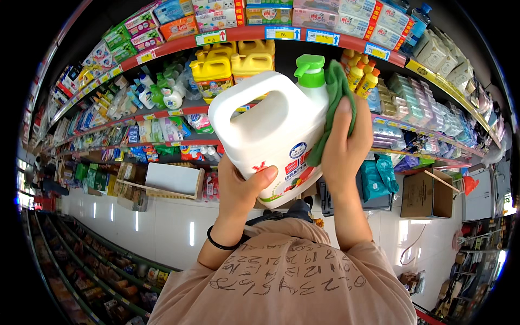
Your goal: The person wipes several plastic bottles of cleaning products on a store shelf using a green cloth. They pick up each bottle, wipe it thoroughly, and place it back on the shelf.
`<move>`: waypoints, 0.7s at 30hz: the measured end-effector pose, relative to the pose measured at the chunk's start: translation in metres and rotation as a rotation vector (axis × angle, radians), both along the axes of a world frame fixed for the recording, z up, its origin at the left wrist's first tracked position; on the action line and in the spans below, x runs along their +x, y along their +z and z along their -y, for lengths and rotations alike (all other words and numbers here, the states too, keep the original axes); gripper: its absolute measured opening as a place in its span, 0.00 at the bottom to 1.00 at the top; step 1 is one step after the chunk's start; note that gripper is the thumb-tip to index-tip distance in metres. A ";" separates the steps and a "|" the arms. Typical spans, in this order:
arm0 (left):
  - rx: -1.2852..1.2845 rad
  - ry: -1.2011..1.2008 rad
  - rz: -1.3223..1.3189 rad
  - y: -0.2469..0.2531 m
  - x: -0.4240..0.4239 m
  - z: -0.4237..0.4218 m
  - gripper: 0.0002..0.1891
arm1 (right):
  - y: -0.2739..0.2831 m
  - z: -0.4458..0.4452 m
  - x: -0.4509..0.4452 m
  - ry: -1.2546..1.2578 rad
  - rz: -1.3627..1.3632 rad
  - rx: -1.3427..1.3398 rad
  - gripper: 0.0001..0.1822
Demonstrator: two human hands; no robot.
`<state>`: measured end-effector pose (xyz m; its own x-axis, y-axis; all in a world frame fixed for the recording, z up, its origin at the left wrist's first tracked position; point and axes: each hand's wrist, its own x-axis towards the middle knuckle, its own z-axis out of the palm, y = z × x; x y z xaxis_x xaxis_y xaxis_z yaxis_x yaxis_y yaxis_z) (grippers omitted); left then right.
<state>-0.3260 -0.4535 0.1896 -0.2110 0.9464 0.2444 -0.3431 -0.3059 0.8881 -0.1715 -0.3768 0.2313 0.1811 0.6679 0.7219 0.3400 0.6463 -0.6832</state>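
A large white plastic jug [260,138] with a moulded carry handle and a green pump top [310,71] is held tilted in front of me. My left hand [245,185] grips its lower left side, thumb across the printed label. A green cloth [336,101] is bunched in my right hand [348,138], which presses it against the jug's right side, below the pump. The jug is clear of the shelves. Behind it, yellow jugs [213,73] stand on the middle shelf.
Boxed goods [268,15] line the red-edged top shelf [243,34], with small yellow bottles [359,75] below. On the tiled floor [162,227] stand an open cardboard box [426,195] and a white board [174,180] among cartons. Another stocked shelf rack [101,268] rises behind me at lower left.
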 end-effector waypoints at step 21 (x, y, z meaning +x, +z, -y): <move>-0.122 -0.073 0.248 0.002 -0.007 -0.011 0.38 | -0.039 -0.003 0.028 0.699 -0.389 -0.627 0.26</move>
